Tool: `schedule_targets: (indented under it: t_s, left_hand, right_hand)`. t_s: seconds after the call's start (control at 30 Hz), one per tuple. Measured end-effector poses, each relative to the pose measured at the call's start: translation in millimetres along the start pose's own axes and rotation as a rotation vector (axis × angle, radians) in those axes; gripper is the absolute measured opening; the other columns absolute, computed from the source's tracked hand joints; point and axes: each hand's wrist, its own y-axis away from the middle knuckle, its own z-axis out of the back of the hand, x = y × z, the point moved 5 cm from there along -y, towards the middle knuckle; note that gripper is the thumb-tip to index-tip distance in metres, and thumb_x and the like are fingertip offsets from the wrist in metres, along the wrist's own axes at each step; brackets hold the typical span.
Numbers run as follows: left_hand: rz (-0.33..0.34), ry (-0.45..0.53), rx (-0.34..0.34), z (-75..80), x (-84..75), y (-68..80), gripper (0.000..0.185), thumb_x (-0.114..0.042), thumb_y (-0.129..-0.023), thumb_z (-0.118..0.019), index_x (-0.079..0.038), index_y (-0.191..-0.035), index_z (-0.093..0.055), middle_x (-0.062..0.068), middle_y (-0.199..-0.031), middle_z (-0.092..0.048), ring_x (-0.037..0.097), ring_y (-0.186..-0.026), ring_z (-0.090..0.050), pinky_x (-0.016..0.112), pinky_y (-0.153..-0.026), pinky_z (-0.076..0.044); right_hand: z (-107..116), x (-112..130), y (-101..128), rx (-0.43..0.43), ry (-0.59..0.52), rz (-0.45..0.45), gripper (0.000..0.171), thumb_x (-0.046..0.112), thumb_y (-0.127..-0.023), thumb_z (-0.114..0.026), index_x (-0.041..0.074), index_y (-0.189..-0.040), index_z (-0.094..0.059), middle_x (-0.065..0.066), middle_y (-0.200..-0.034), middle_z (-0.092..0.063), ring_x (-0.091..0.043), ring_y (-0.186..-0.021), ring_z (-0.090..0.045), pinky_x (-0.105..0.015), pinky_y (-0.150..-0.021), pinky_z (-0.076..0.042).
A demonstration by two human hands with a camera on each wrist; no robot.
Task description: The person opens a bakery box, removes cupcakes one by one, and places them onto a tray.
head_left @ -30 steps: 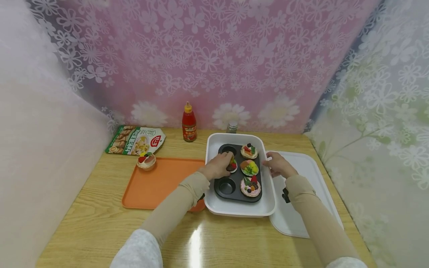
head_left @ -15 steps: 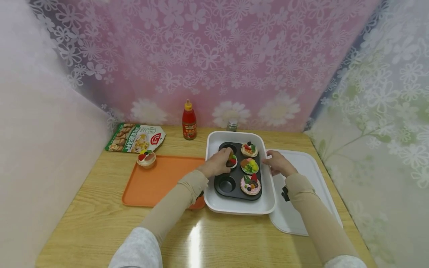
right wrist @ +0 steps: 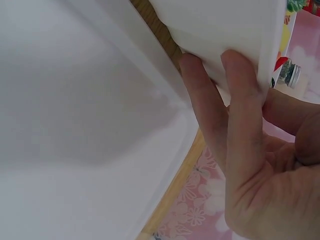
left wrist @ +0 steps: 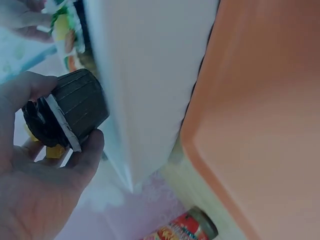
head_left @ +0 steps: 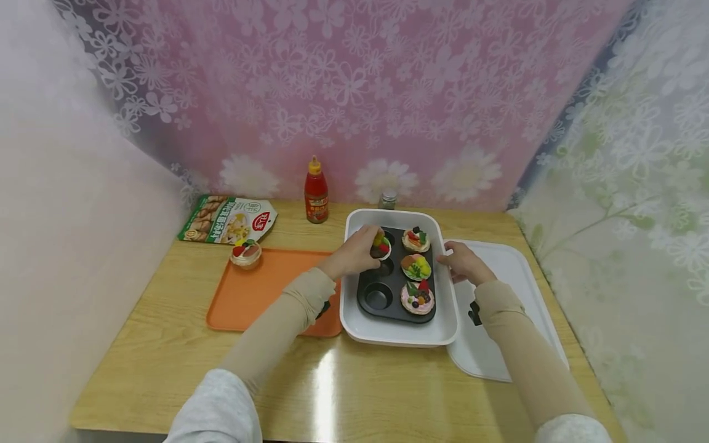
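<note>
My left hand (head_left: pixel 362 246) grips a fruit-topped cupcake (head_left: pixel 380 244) in a dark liner and holds it just above the far-left cup of the black muffin tin (head_left: pixel 388 284). The left wrist view shows my thumb and fingers curled round the cupcake's (left wrist: pixel 75 112) ribbed liner, beside the white tray's wall (left wrist: pixel 150 75). The tin sits inside the white tray (head_left: pixel 399 335). Three decorated cupcakes (head_left: pixel 416 266) fill the tin's right column, and the near-left cup is empty. My right hand (head_left: pixel 462 261) grips the tray's right rim, its fingers (right wrist: pixel 240 100) pressed against the wall (right wrist: pixel 225 25).
An orange tray (head_left: pixel 266 295) lies left of the white tray, with one cupcake (head_left: pixel 246 253) at its far-left corner. A ketchup bottle (head_left: pixel 316 191), a small jar (head_left: pixel 388 199) and a snack bag (head_left: pixel 228 220) stand along the back. A white lid (head_left: pixel 498 307) lies at the right.
My left hand has lifted the cupcake out of the middle-left cup and carried it up and toward the far end of the tin. My right hand stays on the tray's rim.
</note>
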Motion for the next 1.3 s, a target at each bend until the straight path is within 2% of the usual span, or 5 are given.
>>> schedule_targets:
  t_s: [0.3, 0.7, 0.97, 1.13, 1.3]
  left_hand:
    - [0.042, -0.001, -0.124, 41.5, 10.3, 17.5, 0.068, -0.01, -0.088, -0.078, -0.006, -0.147, -0.044, 0.015, -0.142, -0.053, 0.031, -0.123, -0.056, 0.045, -0.11, -0.049]
    - [0.15, 0.024, -0.205, 86.4, 57.6, 54.8, 0.071, -0.013, -0.089, -0.078, -0.003, -0.15, -0.042, 0.019, -0.146, -0.048, 0.036, -0.128, -0.054, 0.051, -0.112, -0.048]
    - [0.204, -0.014, -0.256, 95.7, 91.2, 74.6, 0.069, -0.013, -0.09, -0.079, 0.0, -0.147, -0.043, 0.022, -0.144, -0.05, 0.037, -0.13, -0.052, 0.052, -0.112, -0.048]
    - [0.232, -0.102, -0.227, 95.3, 109.2, 86.9, 0.07, -0.015, -0.091, -0.077, -0.001, -0.151, -0.042, 0.023, -0.148, -0.048, 0.041, -0.134, -0.05, 0.054, -0.111, -0.047]
    - [0.276, -0.115, -0.207, 94.8, 122.3, 100.6, 0.07, -0.013, -0.092, -0.077, -0.002, -0.152, -0.041, 0.022, -0.151, -0.046, 0.044, -0.136, -0.048, 0.056, -0.111, -0.047]
  right_hand:
    - [-1, -3, -5, -0.007, -0.008, 0.004, 0.048, 0.026, -0.112, -0.05, -0.001, -0.15, -0.039, -0.032, -0.147, -0.053, -0.036, -0.109, -0.071, -0.043, -0.082, -0.065]
    - [-1, -2, -3, -0.004, 0.003, 0.018, 0.05, 0.023, -0.112, -0.05, -0.003, -0.152, -0.036, -0.034, -0.146, -0.051, -0.035, -0.106, -0.071, -0.044, -0.08, -0.065]
    - [1, -3, -6, 0.003, 0.005, 0.031, 0.051, 0.023, -0.112, -0.049, -0.004, -0.153, -0.034, -0.034, -0.146, -0.051, -0.035, -0.105, -0.071, -0.045, -0.08, -0.065]
    - [1, -5, -7, 0.004, -0.005, 0.018, 0.047, 0.024, -0.113, -0.049, -0.003, -0.15, -0.037, -0.034, -0.145, -0.053, -0.034, -0.105, -0.072, -0.045, -0.081, -0.065]
    - [-2, -3, -5, 0.011, -0.013, 0.025, 0.046, 0.023, -0.112, -0.049, -0.003, -0.149, -0.038, -0.035, -0.145, -0.054, -0.035, -0.106, -0.073, -0.044, -0.08, -0.065]
